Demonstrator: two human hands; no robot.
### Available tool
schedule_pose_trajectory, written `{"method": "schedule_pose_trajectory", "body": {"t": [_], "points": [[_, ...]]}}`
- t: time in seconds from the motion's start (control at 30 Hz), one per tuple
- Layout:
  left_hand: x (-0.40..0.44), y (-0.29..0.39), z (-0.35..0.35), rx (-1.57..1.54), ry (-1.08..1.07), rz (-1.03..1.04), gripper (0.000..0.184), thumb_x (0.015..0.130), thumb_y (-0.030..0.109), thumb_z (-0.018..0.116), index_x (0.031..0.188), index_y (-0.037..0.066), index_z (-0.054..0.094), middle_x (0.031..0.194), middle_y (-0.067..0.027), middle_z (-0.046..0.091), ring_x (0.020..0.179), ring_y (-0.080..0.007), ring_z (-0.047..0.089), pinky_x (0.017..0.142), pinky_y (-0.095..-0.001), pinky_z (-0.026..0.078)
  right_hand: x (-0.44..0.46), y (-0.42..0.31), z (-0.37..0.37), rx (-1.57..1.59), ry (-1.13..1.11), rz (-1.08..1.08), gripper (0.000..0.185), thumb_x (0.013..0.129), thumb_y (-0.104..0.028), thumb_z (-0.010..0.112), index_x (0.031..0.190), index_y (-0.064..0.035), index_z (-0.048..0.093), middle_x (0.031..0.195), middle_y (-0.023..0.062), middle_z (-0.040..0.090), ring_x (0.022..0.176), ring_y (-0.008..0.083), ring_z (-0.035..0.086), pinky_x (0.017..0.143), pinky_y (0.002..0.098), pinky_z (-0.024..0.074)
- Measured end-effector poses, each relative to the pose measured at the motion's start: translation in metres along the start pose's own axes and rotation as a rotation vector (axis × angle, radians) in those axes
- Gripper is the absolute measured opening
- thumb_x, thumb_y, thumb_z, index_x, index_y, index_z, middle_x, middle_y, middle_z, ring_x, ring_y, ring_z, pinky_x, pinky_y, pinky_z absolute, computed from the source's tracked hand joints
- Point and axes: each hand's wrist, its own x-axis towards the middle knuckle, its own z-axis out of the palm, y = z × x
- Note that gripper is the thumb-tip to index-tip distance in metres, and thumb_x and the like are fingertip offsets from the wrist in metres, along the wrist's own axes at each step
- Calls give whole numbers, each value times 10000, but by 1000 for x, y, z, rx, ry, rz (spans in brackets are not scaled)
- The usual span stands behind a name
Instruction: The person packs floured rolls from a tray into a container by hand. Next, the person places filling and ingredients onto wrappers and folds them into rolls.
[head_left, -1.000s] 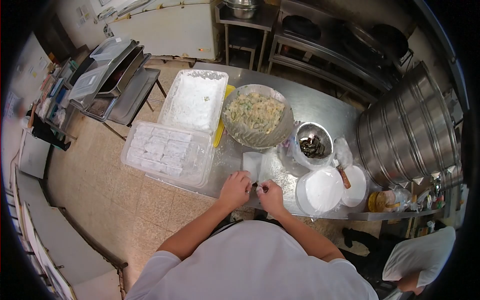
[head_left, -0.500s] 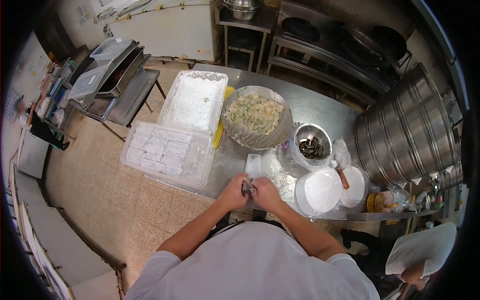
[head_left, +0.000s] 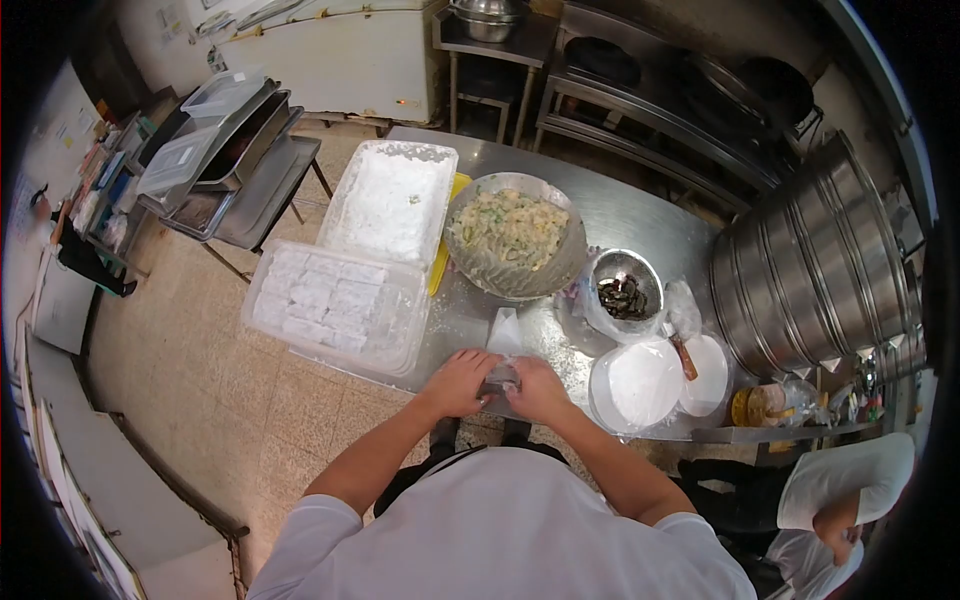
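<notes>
My left hand (head_left: pixel 462 383) and my right hand (head_left: pixel 537 388) meet at the near edge of the steel table. Both are closed on the ends of a small greyish, shiny piece (head_left: pixel 502 376), whose kind I cannot make out. Its ends are hidden by my fingers. Just beyond my fingers lies a white strip (head_left: pixel 505 330), pointing away from me. A large metal bowl (head_left: pixel 570 268) of pale chopped filling with green bits (head_left: pixel 515 235) stands behind it. To the left, a clear plastic box (head_left: pixel 408 345) holds rows of white-dusted rolls (head_left: pixel 320 300).
A tray of white powder (head_left: pixel 385 200) sits behind the box. On the right are a small bowl of dark pieces (head_left: pixel 622 295), white round stacks (head_left: pixel 640 385), a brown-handled tool (head_left: pixel 683 357), jars (head_left: pixel 768 403) and tall steamers (head_left: pixel 810 260). A person (head_left: pixel 840 490) stands nearby at lower right.
My fingers have shifted, the left ones now stretched further over the greyish piece, which shows more. The white strip looks narrower at its far end. The person at right has moved an arm.
</notes>
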Motion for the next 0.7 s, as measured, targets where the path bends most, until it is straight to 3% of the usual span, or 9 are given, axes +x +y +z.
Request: {"method": "schedule_pose_trajectory", "body": {"t": [0.17, 0.23, 0.53, 0.7], "points": [[-19, 12, -4, 107, -40, 79, 917, 788, 352, 915, 1536, 34, 492, 1410, -186, 619, 1339, -373, 565, 1162, -511, 412, -33, 1, -22, -87, -100, -29, 658, 814, -244, 847, 1383, -5, 621, 1338, 233, 616, 1258, 427, 574, 1154, 514, 437], [-29, 12, 11, 105, -48, 104, 846, 814, 322, 897, 1518, 45, 518, 1400, -165, 636, 1324, -363, 577, 1151, -505, 420, -49, 3, -12, -156, -141, -104, 675, 814, -240, 851, 1396, -6, 604, 1354, 219, 590, 1276, 427, 549, 1151, 526, 436], [-39, 9, 45, -44, 157, 91, 420, 906, 207, 812, 1302, 119, 707, 1243, -75, 731, 1173, -330, 639, 1008, -463, 506, -66, 12, 27, -121, -32, -107, 414, 871, -161, 755, 1256, -29, 683, 1152, 202, 662, 1159, 412, 601, 1043, 532, 473], [-29, 12, 47, 14, 257, 29, 207, 938, 233, 765, 1128, 150, 779, 1110, -66, 732, 1090, -292, 647, 956, -451, 522, -51, 8, 29, -88, 45, 13, 207, 862, -129, 736, 1045, -32, 737, 1077, 185, 657, 1098, 402, 610, 952, 528, 488]]}}
